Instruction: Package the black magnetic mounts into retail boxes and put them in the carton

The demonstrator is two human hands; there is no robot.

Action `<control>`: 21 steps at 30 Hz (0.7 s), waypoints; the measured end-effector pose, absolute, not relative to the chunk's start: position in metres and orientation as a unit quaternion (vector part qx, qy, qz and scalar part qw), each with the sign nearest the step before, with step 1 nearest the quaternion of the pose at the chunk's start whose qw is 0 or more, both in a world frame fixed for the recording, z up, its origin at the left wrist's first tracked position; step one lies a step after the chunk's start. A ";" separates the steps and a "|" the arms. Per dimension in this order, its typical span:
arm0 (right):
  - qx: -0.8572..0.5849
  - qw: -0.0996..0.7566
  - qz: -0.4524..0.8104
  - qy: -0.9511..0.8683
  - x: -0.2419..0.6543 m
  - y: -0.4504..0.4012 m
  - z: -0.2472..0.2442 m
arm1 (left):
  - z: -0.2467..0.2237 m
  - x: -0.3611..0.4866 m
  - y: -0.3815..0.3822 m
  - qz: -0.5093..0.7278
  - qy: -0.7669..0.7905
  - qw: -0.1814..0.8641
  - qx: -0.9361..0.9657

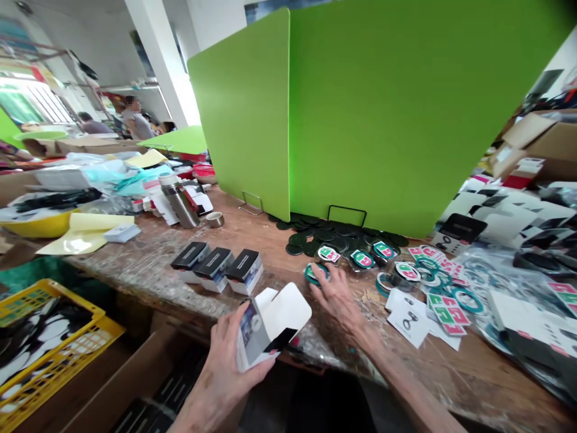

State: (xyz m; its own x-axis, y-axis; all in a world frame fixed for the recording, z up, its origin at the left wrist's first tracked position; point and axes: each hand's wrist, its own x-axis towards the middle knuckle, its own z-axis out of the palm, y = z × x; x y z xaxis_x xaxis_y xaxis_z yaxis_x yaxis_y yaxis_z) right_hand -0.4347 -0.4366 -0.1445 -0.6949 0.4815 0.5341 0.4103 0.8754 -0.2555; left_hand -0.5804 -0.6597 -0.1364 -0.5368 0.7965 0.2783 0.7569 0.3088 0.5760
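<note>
My left hand is wrapped around a small white and grey cardboard box, tilted over the table's front edge with its flaps open. The inside of the box is hidden from me. My right hand reaches over the table, its fingers closed on a teal-rimmed round item, which they partly cover. Just beyond it lie several similar round packs with red and green labels, one of them a labelled pack. To the left stand three closed black-and-white boxes in a row.
Black discs lie scattered before a green partition. Teal rings, printed cards and plastic bags are on the right. A steel flask and a cup stand left; a yellow crate sits lower left. Other people are behind.
</note>
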 end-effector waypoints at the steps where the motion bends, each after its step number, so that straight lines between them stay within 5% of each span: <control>1: -0.240 0.307 0.068 -0.918 -0.413 -0.437 -0.135 | -0.133 -0.581 -0.658 0.338 0.799 0.054 0.495; 7: -0.136 0.266 0.078 -0.951 -0.321 -0.455 -0.086 | -0.102 -0.571 -0.630 0.311 0.719 0.195 0.591; 21: -0.080 0.187 0.138 -0.969 -0.310 -0.480 -0.137 | -0.092 -0.543 -0.592 0.247 0.643 0.216 0.692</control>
State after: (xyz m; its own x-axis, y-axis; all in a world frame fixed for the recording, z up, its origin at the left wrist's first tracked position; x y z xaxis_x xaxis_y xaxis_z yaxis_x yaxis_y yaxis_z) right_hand -0.3096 -0.4799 -0.1369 -0.9176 0.2059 0.3400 0.1029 0.9492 -0.2973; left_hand -0.5426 -0.5918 -0.0918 0.0515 0.9966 0.0644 0.7826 -0.0803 0.6173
